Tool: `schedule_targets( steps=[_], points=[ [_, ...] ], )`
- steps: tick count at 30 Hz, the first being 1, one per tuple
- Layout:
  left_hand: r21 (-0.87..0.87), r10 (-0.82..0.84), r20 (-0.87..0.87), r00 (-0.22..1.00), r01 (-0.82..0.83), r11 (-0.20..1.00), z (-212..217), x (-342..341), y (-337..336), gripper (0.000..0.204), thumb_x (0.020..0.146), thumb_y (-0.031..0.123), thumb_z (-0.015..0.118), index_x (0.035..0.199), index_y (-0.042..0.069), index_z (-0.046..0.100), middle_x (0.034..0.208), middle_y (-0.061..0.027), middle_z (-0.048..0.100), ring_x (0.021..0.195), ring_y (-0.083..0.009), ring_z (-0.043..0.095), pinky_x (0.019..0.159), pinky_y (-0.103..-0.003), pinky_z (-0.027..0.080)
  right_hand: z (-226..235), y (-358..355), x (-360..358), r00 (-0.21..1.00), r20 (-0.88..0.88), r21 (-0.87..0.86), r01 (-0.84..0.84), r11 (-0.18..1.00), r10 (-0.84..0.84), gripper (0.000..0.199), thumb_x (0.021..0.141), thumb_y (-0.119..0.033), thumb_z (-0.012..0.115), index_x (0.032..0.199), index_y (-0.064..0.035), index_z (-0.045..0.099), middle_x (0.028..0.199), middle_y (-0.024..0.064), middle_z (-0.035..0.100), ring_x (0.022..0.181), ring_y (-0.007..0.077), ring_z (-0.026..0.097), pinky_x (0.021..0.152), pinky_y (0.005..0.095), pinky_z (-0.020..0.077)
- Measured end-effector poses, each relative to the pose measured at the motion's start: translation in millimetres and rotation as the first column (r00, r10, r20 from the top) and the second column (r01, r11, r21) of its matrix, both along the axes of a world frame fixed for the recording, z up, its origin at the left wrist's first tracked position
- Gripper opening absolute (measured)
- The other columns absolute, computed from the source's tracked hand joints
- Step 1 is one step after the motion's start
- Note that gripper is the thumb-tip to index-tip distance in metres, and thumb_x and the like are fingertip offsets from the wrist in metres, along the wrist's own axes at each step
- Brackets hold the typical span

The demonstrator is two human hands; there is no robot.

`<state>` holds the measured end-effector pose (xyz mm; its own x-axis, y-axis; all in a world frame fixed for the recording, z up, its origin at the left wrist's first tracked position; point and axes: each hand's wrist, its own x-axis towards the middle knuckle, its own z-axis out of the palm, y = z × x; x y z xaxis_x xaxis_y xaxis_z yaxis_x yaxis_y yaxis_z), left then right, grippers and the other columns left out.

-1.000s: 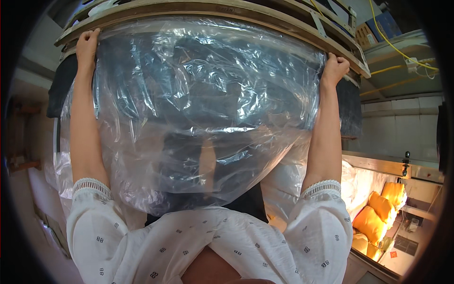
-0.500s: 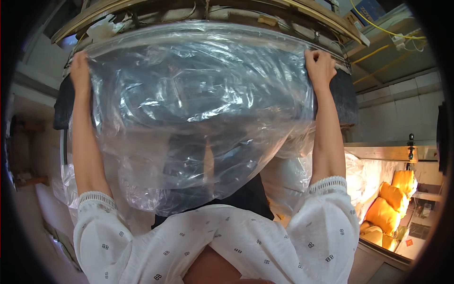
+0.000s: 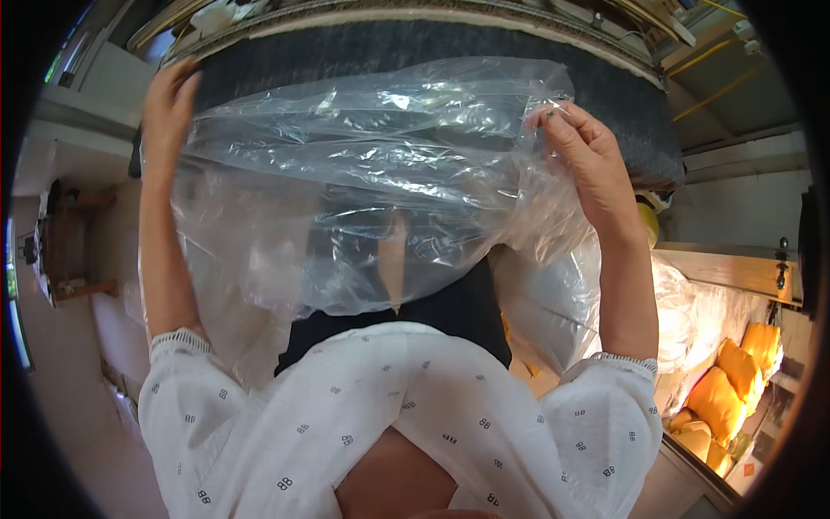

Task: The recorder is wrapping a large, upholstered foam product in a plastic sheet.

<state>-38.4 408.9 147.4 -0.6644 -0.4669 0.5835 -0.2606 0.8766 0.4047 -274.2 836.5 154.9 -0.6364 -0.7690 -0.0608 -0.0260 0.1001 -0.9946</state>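
A large sheet of clear, crinkled plastic hangs in front of me and drapes down over my lap. My right hand is closed at the sheet's upper right corner, pinching gathered film between thumb and fingers. At the sheet's left edge, my left hand is raised with fingers stretched and thumb apart, a little smeared by motion. The film's upper left edge lies beside that hand, not gripped. Behind the plastic runs a long dark cloth-covered front of a bench or machine.
A worn rail spans the top of the dark front. More clear plastic bunches at my right side. Orange-yellow bundles lie under bright light at the far right, below a wooden ledge. Shelving stands at the left.
The sheet's top edge has come away from the rail toward me, uncovering the dark front. My left hand has opened and let go of the film; my right hand has moved lower, still pinching it.
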Motion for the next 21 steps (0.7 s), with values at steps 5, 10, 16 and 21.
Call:
schedule_targets(
  steps=[5,10,16,21],
  points=[
    [0.05,-0.601,0.042,0.798,0.599,0.799,46,-98,217,0.024,0.085,0.012,0.058,0.108,0.006,0.061,0.11,-0.0071,0.053,0.102,-0.0164,0.052,0.084,-0.026,0.043,-5,15,34,1.0,-0.012,-0.039,-0.01,0.999,0.009,0.019,0.09,-0.02,0.054,0.101,-0.0075,0.063,0.075,-0.0063,0.052,0.065,0.0014,0.041,0.057,0.0163,0.0341],
    [0.286,-0.757,0.076,0.649,0.713,0.64,42,-103,266,0.024,0.077,0.007,0.066,0.1,0.004,0.062,0.093,-0.005,0.058,0.084,-0.0169,0.059,0.073,-0.024,0.047,-6,10,70,0.997,-0.034,-0.201,0.065,0.978,-0.073,0.024,0.09,-0.009,0.047,0.11,-0.0027,0.058,0.077,-0.0015,0.055,0.065,0.0035,0.045,0.058,0.0178,0.0385],
    [-0.002,-0.538,-0.211,0.816,0.55,0.835,6,-69,280,0.021,0.069,-0.004,0.065,0.088,0.006,0.064,0.086,-0.0081,0.063,0.077,-0.0221,0.063,0.065,-0.031,0.051,-18,4,86,0.947,0.179,-0.378,-0.182,0.908,0.265,0.039,0.087,-0.019,0.056,0.12,-0.0023,0.044,0.101,0.0017,0.054,0.091,0.0067,0.049,0.076,0.0238,0.0422],
    [0.084,-0.607,-0.323,0.726,0.661,0.746,-6,7,288,0.013,0.08,-0.005,0.056,0.091,0.002,0.06,0.094,-0.0151,0.065,0.087,-0.0273,0.064,0.075,-0.039,0.052,-39,-31,59,0.769,0.598,-0.343,-0.007,0.939,0.224,0.02,0.088,-0.027,0.056,0.096,-0.0079,0.053,0.09,0.0027,0.058,0.073,0.0116,0.054,0.064,0.0249,0.0452]
  ],
)
